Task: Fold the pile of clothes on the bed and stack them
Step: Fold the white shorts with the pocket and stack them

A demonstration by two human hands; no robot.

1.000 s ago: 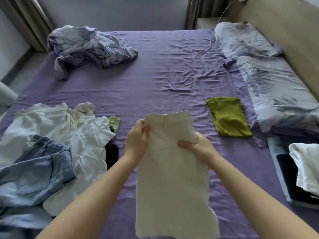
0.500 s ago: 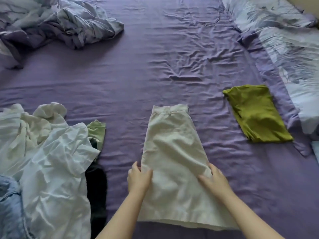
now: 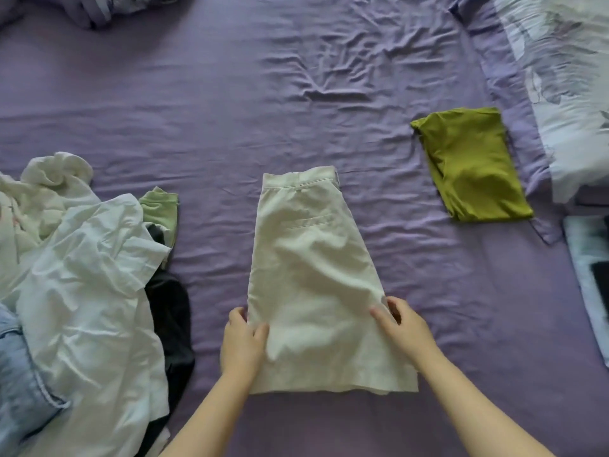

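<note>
The cream shorts [image 3: 313,278] lay flat on the purple bed [image 3: 204,103], near its front edge, long axis running straight away from me, waistband at the far end and hem closest. My left hand [image 3: 242,344] pinched the left side of the cloth, thumb on top, fingers tucked under; my right hand [image 3: 403,328] gripped the right side the same way (both low down, near the hem). Neither hand was nearer. I judged the next fold should carry the hem up to the waistband, and the olive folded garment [image 3: 471,166] toward the right edge would take it. The unfolded pile [image 3: 79,268] waited at the left edge.
</note>
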